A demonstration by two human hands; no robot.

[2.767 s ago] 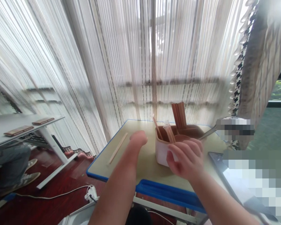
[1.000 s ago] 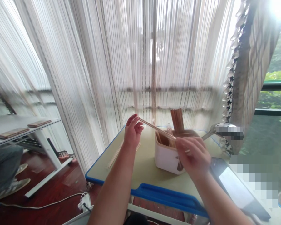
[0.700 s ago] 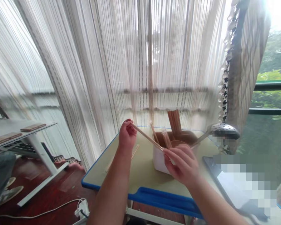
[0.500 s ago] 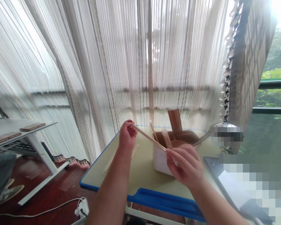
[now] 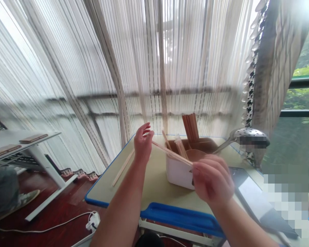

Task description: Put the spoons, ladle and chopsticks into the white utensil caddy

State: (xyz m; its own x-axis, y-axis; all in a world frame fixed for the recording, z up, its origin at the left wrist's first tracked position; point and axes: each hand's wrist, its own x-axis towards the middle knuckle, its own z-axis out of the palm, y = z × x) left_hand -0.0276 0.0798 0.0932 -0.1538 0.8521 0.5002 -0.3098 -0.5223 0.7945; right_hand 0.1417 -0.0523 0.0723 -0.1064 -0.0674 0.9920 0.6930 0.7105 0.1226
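A pair of thin pale wooden chopsticks (image 5: 172, 153) slants across the front of a white box (image 5: 179, 171). My right hand (image 5: 213, 180) is closed around their near end. Beside their far end is my left hand (image 5: 143, 142), its fingers raised and apart; whether it still touches the wood I cannot tell. The box has a brown inside and holds a bundle of darker brown chopsticks (image 5: 190, 127), a clear-wrapped bundle of light sticks (image 5: 180, 147) and a slotted metal ladle (image 5: 251, 135) leaning out to the right. Another light chopstick pair (image 5: 123, 168) lies on the table left of my forearm.
The cream table (image 5: 159, 195) has a blue edge. A dark tablet-like device (image 5: 260, 199) lies at right, partly pixelated. Sheer curtains (image 5: 134, 61) hang behind. At left stand a white desk (image 5: 41, 144) and a person's shoe (image 5: 28, 199); a white power strip (image 5: 93, 221) is below.
My left hand has loosened from a pinch on the chopsticks' far end, its fingers spreading upward. My right hand has moved slightly right with the chopsticks. The view has shifted a little.
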